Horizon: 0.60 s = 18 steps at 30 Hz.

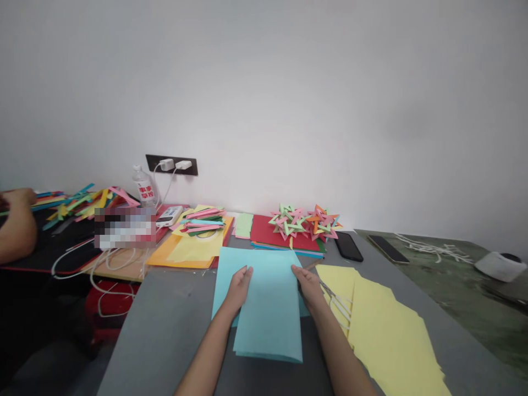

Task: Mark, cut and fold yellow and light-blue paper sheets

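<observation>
A folded sheet of light blue paper [270, 308] is held between my two hands, its lower edges showing as layers. My left hand [239, 289] pinches its left side, thumb on top. At the right edge my right hand [308, 283] grips it the same way. Behind and partly under it, more light blue paper [225, 269] lies on the grey table [165, 330]. Just right of my right hand, scissors [338, 300] with pale handles rest on fanned yellow sheets [388, 330].
Two folded-paper star balls [289, 223] sit on red paper [260, 228] by the wall. Paper strips [204, 220], a black phone [348, 246], a bottle [143, 187] and white cables [107, 289] lie around. Another person's arm [18, 228] shows at far left.
</observation>
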Motion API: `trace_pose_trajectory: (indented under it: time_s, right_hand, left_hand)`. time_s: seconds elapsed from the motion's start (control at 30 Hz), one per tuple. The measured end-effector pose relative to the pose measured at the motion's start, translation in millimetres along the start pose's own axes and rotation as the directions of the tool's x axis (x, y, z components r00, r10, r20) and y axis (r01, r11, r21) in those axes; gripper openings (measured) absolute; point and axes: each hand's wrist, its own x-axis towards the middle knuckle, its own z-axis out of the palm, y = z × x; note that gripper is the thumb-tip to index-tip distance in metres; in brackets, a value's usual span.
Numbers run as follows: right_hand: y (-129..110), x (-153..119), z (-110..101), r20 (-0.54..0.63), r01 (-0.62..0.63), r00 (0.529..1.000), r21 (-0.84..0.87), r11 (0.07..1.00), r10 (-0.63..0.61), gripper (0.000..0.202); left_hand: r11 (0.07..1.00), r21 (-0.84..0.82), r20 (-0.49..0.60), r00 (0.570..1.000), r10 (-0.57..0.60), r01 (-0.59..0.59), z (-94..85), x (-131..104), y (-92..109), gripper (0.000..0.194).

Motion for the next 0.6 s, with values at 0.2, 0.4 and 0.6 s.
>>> trace_pose_trajectory:
  time_s: [0.2, 0.4, 0.6]
  right_hand:
    - [0.5, 3.9, -2.8, -0.082, 0.011, 0.997, -0.02, 1.0, -0.013, 0.042]
    - [-2.8, 4.4, -4.6, -0.122, 0.03, 0.992, -0.013, 0.999, -0.031, 0.039]
    - [-4.4, 6.0, -7.1, -0.155, 0.024, 0.988, -0.003, 1.0, -0.024, 0.04]
  left_hand:
    - [1.0, -0.007, 0.021, 1.0, -0.012, 0.012, 1.3, -2.3, 5.2, 0.039]
    - [0.999, -0.019, 0.076, 0.997, -0.032, 0.034, 1.9, -3.1, 7.0, 0.038]
    - [0.998, -0.042, 0.157, 0.987, -0.045, 0.052, 1.2, -5.4, 9.0, 0.04]
